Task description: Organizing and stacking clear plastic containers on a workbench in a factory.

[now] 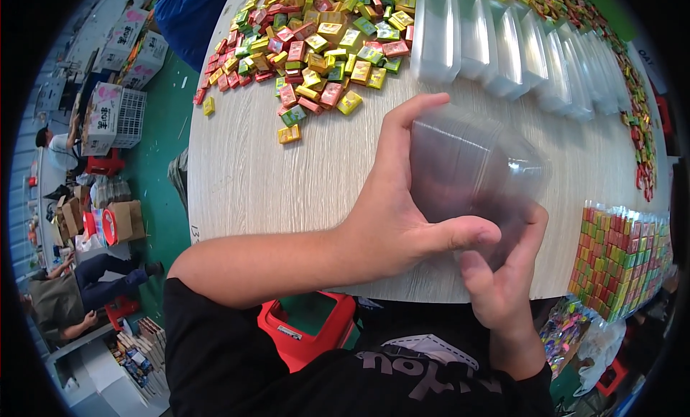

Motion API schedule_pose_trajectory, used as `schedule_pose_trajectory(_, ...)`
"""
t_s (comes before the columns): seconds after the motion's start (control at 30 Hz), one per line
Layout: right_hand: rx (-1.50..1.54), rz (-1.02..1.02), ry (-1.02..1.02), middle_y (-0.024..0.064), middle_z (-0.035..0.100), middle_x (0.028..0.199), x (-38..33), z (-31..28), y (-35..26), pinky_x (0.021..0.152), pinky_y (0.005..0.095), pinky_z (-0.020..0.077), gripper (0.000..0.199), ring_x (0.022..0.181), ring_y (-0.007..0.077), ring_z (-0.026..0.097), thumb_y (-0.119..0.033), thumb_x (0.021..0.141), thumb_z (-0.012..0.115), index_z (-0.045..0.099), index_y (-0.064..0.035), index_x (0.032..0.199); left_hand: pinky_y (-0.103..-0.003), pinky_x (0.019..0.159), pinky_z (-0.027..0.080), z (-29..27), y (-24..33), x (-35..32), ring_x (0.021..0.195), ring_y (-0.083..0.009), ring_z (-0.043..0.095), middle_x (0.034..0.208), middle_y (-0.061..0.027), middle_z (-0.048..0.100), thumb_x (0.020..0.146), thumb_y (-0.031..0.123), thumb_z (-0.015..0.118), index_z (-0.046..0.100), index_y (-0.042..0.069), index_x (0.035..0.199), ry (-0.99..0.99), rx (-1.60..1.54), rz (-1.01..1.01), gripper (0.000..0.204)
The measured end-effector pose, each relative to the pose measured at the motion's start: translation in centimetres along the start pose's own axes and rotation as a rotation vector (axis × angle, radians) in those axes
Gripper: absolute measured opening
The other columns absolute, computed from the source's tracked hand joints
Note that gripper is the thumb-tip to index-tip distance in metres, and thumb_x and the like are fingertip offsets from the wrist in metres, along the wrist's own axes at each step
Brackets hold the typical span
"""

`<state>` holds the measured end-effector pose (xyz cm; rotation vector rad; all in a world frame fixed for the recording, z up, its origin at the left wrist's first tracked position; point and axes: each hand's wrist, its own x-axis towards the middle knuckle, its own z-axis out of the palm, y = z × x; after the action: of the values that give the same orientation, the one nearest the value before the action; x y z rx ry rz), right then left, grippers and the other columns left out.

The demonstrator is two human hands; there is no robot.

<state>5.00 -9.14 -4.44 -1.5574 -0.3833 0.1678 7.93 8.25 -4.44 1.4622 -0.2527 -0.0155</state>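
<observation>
A clear plastic box (460,158), which looks like several nested together, is held above the front of the table. My left hand (402,208) wraps its left side, fingers at the far edge and thumb across the near end. My right hand (507,273) grips the near right corner, its thumb close to my left thumb. Beyond them, a row of clear plastic boxes (507,54) stands on edge along the far side. Left of that row lies a loose heap of small red, yellow and green wrapped packets (316,50).
The pale wood-grain table (251,180) curves around me. At its right edge stands a clear box packed with rows of coloured packets (618,262). More loose packets (636,129) line the far right rim. A red stool (309,327) is below. Two people sit at the left among cartons (100,118).
</observation>
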Motion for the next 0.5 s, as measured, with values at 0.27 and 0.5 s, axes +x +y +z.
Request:
schedule_pose_trajectory(0.27, -0.062, 0.085, -0.004, 0.0172, 0.04, 0.124, 1.0, 0.8, -0.7, 0.099, 0.0376, 0.036, 0.067, 0.118, 0.0245, 0.042, -0.005, 0.078, 0.063, 0.022, -0.0019, 0.13, -0.036, 0.097, 0.038, -1.0, 0.7, 0.5, 0.11, -0.0236, 0.047, 0.118, -0.0157, 0.043, 0.067, 0.025, 0.084, 0.017, 0.004, 0.138, 0.022, 0.042, 0.001, 0.1)
schedule_pose_trajectory(0.5, -0.486, 0.032, 0.148, 0.0201, 0.037, 0.132, -1.3, -1.5, 1.6, 0.099, 0.0355, 0.0348, 0.073, 0.117, 0.0258, 0.044, -0.018, 0.085, 0.055, 0.013, 0.0034, 0.141, -0.035, 0.094, 0.039, 0.6, -0.2, 0.1, 0.107, -0.0239, 0.047, 0.114, -0.0157, 0.046, 0.072, 0.027, 0.078, 0.016, 0.007, 0.139, 0.03, 0.01, 0.042, 0.094)
